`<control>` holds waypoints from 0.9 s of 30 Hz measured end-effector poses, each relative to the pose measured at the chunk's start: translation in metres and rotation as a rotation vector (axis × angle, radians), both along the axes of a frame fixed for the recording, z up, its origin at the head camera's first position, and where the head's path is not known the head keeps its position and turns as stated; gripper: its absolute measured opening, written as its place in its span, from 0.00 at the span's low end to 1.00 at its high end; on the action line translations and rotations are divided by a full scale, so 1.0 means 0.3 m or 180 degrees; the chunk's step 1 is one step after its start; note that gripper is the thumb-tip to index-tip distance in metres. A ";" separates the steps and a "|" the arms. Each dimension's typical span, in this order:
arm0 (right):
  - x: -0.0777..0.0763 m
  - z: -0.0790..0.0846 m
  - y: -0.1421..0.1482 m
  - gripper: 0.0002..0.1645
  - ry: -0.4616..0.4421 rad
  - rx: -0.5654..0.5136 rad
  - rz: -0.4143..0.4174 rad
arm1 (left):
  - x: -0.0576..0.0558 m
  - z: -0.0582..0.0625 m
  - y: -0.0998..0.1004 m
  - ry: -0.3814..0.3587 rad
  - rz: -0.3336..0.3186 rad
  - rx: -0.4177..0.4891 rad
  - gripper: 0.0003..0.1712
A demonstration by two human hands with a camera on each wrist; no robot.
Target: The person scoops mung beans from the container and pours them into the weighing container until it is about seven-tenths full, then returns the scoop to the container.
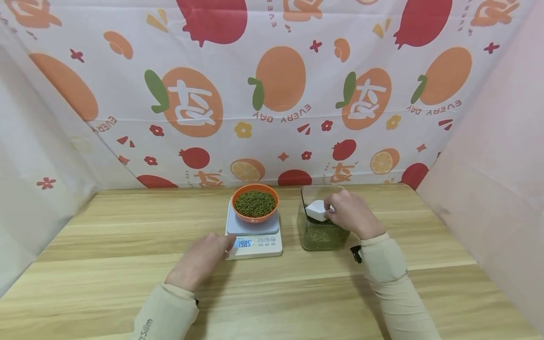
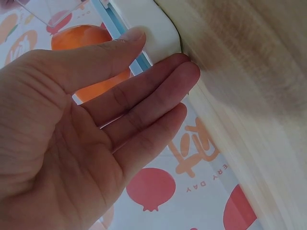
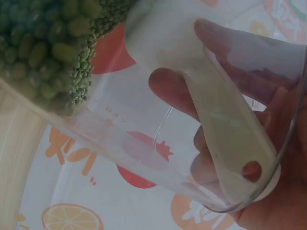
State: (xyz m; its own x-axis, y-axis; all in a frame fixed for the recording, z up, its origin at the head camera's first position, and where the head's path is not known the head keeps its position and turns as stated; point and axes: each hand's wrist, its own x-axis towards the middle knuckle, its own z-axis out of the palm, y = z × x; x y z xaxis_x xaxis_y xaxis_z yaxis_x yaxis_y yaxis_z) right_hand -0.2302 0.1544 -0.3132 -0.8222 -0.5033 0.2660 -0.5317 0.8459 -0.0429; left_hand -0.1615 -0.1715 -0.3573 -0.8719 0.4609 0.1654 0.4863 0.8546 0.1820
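My right hand (image 1: pixel 353 215) pinches a white plastic scoop (image 1: pixel 317 210) by its handle, inside the mouth of a clear square container (image 1: pixel 303 226). Through the container's wall, the right wrist view shows thumb and fingers on the scoop's handle (image 3: pixel 230 129), with green mung beans (image 3: pixel 38 52) below. My left hand (image 1: pixel 206 257) rests at the front left corner of a white kitchen scale (image 1: pixel 255 252); its thumb lies on the scale's edge and its nearly straight fingers touch the side (image 2: pixel 163 38). An orange bowl (image 1: pixel 255 220) full of mung beans (image 1: pixel 255 204) sits on the scale, whose lit display (image 1: pixel 243 243) reads about 198.5.
A wooden table (image 1: pixel 127 255) carries everything, with the container just right of the scale. Behind rises a white cloth backdrop (image 1: pixel 238 94) printed with fruit. Pale side panels (image 1: pixel 497 189) flank the table.
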 end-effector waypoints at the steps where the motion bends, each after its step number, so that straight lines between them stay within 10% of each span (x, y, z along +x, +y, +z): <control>1: 0.000 -0.001 0.001 0.04 -0.0010 -0.0019 0.0019 | 0.000 -0.001 0.000 0.0002 0.0002 0.0011 0.11; 27: 0.049 -0.001 0.000 0.05 0.0071 -0.0117 0.0149 | 0.046 0.022 -0.007 -0.0151 0.0087 -0.0092 0.11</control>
